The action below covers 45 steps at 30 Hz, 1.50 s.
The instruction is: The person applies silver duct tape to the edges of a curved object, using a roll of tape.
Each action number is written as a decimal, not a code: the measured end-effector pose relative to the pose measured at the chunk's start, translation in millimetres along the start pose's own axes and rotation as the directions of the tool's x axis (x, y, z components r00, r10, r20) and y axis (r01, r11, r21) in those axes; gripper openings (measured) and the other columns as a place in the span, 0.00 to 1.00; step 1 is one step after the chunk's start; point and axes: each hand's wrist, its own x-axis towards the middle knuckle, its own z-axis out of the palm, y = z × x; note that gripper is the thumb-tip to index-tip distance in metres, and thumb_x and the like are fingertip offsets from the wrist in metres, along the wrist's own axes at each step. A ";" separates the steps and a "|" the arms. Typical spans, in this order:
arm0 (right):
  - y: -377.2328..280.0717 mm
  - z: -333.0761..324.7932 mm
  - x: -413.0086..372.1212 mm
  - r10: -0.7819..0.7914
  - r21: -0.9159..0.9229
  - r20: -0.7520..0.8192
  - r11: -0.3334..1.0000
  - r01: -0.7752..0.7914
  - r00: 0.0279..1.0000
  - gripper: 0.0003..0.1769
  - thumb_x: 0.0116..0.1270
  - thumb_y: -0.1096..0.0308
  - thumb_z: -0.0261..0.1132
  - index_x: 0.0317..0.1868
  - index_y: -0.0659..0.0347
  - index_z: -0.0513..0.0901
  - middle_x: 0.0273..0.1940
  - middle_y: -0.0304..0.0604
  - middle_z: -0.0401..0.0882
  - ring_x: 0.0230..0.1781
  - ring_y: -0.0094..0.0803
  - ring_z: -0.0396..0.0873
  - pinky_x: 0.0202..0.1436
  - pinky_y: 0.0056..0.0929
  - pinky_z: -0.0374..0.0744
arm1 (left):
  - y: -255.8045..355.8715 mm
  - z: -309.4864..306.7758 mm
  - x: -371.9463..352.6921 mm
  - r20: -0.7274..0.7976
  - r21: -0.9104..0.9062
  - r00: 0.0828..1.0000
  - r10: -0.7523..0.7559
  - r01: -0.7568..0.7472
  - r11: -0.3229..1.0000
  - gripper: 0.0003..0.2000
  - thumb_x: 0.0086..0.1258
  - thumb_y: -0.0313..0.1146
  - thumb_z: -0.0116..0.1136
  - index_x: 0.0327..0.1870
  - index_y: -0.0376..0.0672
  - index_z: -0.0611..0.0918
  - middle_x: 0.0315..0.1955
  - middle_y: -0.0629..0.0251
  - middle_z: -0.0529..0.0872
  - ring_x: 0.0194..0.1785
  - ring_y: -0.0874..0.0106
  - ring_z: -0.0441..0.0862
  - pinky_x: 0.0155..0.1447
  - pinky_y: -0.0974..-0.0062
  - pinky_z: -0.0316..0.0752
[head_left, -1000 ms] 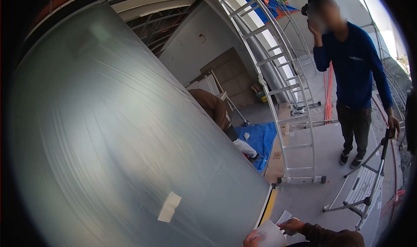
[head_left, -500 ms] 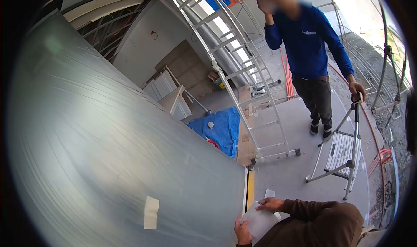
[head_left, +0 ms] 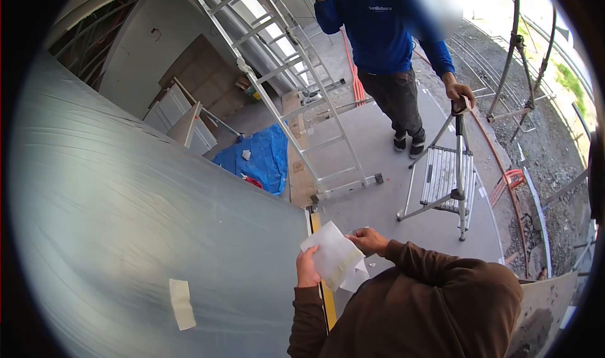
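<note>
My left hand (head_left: 307, 270) grips the left edge of a white sheet (head_left: 331, 248) that looks like paper, held tilted in front of my body. A pale yellowish strip (head_left: 343, 268) runs along the sheet's lower right edge. At its upper right edge my right hand (head_left: 370, 241) has its fingers pinched together; the exact grip is partly hidden. Another white piece (head_left: 358, 276) hangs or lies just below the sheet, partly behind my brown sleeve. On the large plastic-covered surface (head_left: 170, 194) to my left is a cream-coloured patch (head_left: 181, 304).
A person in a blue top (head_left: 372, 24) stands ahead, one hand on a folding step stool (head_left: 447, 169). An aluminium ladder (head_left: 296, 93) stands left of them. A blue tarp (head_left: 261, 159) lies on the floor. Scaffold poles (head_left: 520, 49) and orange pipes (head_left: 507, 184) are at right.
My view has shifted, so the surroundings appear further left and higher. Both hands have lifted the sheet; my right hand has moved from its face to its upper right edge.
</note>
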 end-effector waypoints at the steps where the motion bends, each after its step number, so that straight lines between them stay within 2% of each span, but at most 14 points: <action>1: 8.2 -14.9 -5.8 0.026 -0.004 -0.016 1.000 -0.026 1.000 0.22 0.72 0.49 0.66 0.44 0.63 0.87 0.34 0.38 0.85 0.32 0.24 0.82 0.36 0.27 0.79 | 18.2 23.0 18.9 0.035 0.057 0.998 0.042 -0.044 0.997 0.16 0.69 0.31 0.57 0.55 0.33 0.78 0.46 0.56 0.85 0.49 0.60 0.85 0.56 0.61 0.81; 7: 35.0 -88.6 -64.1 0.009 0.213 -0.146 0.977 0.022 0.989 0.22 0.70 0.52 0.69 0.36 0.68 0.85 0.33 0.40 0.84 0.29 0.26 0.85 0.32 0.25 0.79 | 133.1 234.7 34.1 0.516 0.189 0.815 0.262 -0.407 0.894 0.16 0.68 0.29 0.60 0.56 0.40 0.79 0.47 0.65 0.85 0.48 0.74 0.82 0.55 0.73 0.77; 14: 73.8 -135.4 -120.1 0.078 0.342 -0.375 0.938 0.059 0.924 0.21 0.70 0.52 0.69 0.37 0.66 0.85 0.30 0.37 0.82 0.29 0.24 0.85 0.31 0.23 0.77 | 259.3 375.4 -70.0 0.756 -0.142 0.266 0.598 -0.825 0.547 0.19 0.60 0.32 0.68 0.52 0.36 0.81 0.38 0.60 0.86 0.42 0.71 0.84 0.51 0.74 0.77; 17: 78.2 -151.4 -134.6 0.058 0.357 -0.420 0.928 0.106 0.906 0.21 0.70 0.52 0.69 0.36 0.66 0.85 0.30 0.37 0.82 0.29 0.24 0.85 0.30 0.22 0.76 | 274.1 397.9 -47.6 0.758 -0.137 0.233 0.609 -0.856 0.499 0.22 0.63 0.31 0.65 0.57 0.33 0.78 0.48 0.56 0.83 0.48 0.67 0.83 0.57 0.73 0.76; 19: 86.6 -154.8 -144.6 0.024 0.339 -0.445 0.930 0.144 0.895 0.22 0.69 0.50 0.69 0.37 0.65 0.85 0.29 0.38 0.82 0.28 0.23 0.84 0.29 0.21 0.75 | 261.4 413.0 -32.7 0.699 -0.106 0.351 0.623 -0.811 0.575 0.24 0.61 0.33 0.66 0.58 0.33 0.77 0.45 0.56 0.83 0.47 0.67 0.83 0.54 0.73 0.76; 23: 39.6 -149.1 -185.0 -0.167 0.237 -0.596 0.898 0.371 0.786 0.33 0.65 0.38 0.69 0.49 0.63 0.86 0.39 0.43 0.83 0.34 0.26 0.83 0.32 0.26 0.78 | 203.3 385.3 -27.2 0.773 -0.066 0.415 0.479 -0.699 0.712 0.30 0.67 0.39 0.58 0.66 0.29 0.69 0.58 0.40 0.77 0.57 0.49 0.82 0.58 0.54 0.84; 26: -9.1 -138.6 -204.7 -0.319 0.230 -0.622 0.799 0.556 0.715 0.36 0.65 0.37 0.68 0.55 0.64 0.83 0.47 0.47 0.83 0.40 0.29 0.85 0.42 0.28 0.82 | 181.0 370.3 27.3 0.805 0.070 0.254 0.536 -0.938 0.340 0.28 0.73 0.39 0.56 0.68 0.29 0.67 0.62 0.42 0.75 0.61 0.55 0.79 0.63 0.58 0.80; 27: -11.6 -135.4 -197.8 -0.309 0.229 -0.638 0.798 0.558 0.705 0.36 0.65 0.37 0.68 0.55 0.64 0.83 0.47 0.47 0.83 0.40 0.29 0.85 0.42 0.28 0.82 | 182.6 375.2 48.4 0.815 0.059 0.247 0.524 -0.935 0.349 0.28 0.73 0.39 0.56 0.68 0.29 0.67 0.62 0.42 0.75 0.61 0.55 0.79 0.63 0.58 0.80; 29: -30.0 -128.6 -181.8 -0.445 -0.009 -0.765 0.730 0.684 0.465 0.38 0.65 0.38 0.69 0.58 0.66 0.82 0.51 0.49 0.83 0.40 0.30 0.85 0.45 0.29 0.83 | 188.5 397.1 57.4 0.820 0.206 0.515 0.249 -0.673 0.711 0.31 0.67 0.43 0.60 0.67 0.33 0.68 0.56 0.46 0.77 0.60 0.56 0.79 0.60 0.58 0.81; 34: -63.2 -92.3 -177.4 -0.310 0.206 -0.809 0.646 0.735 0.499 0.39 0.69 0.38 0.65 0.65 0.64 0.78 0.59 0.47 0.79 0.45 0.30 0.84 0.56 0.31 0.79 | 181.4 377.3 51.3 0.899 0.170 0.436 0.037 -0.428 0.888 0.32 0.65 0.40 0.56 0.70 0.36 0.67 0.55 0.50 0.77 0.57 0.61 0.78 0.60 0.65 0.77; 36: -70.1 -77.2 -173.1 -0.326 0.218 -0.815 0.593 0.775 0.479 0.40 0.69 0.37 0.64 0.66 0.63 0.77 0.59 0.46 0.79 0.47 0.28 0.83 0.59 0.31 0.77 | 147.8 361.0 23.0 0.914 0.161 0.402 0.057 -0.488 0.858 0.34 0.63 0.38 0.58 0.72 0.35 0.65 0.56 0.52 0.78 0.56 0.62 0.79 0.61 0.67 0.76; 38: -71.8 -67.1 -162.5 -0.414 0.120 -0.835 0.506 0.854 0.363 0.38 0.70 0.39 0.64 0.66 0.64 0.77 0.57 0.43 0.81 0.50 0.25 0.81 0.58 0.30 0.78 | 106.5 336.6 23.2 0.917 0.125 0.391 0.075 -0.461 0.878 0.37 0.63 0.32 0.59 0.76 0.36 0.61 0.61 0.52 0.75 0.61 0.61 0.77 0.66 0.67 0.73; 42: -74.6 -35.4 -158.5 -0.165 0.363 -0.815 0.601 0.712 0.555 0.34 0.72 0.46 0.66 0.62 0.69 0.78 0.52 0.40 0.84 0.54 0.24 0.80 0.60 0.28 0.78 | 42.6 289.2 42.1 0.914 0.109 0.402 0.060 -0.386 0.916 0.42 0.63 0.21 0.56 0.80 0.36 0.52 0.67 0.54 0.71 0.68 0.62 0.71 0.72 0.67 0.66; 45: -41.3 -12.4 -157.7 -0.165 0.404 -0.862 0.348 0.846 0.480 0.42 0.68 0.35 0.63 0.59 0.72 0.80 0.54 0.44 0.84 0.54 0.28 0.81 0.61 0.31 0.78 | 8.4 256.7 60.0 0.901 0.092 0.425 0.088 -0.385 0.918 0.42 0.66 0.21 0.56 0.80 0.36 0.50 0.68 0.54 0.70 0.69 0.63 0.70 0.72 0.67 0.66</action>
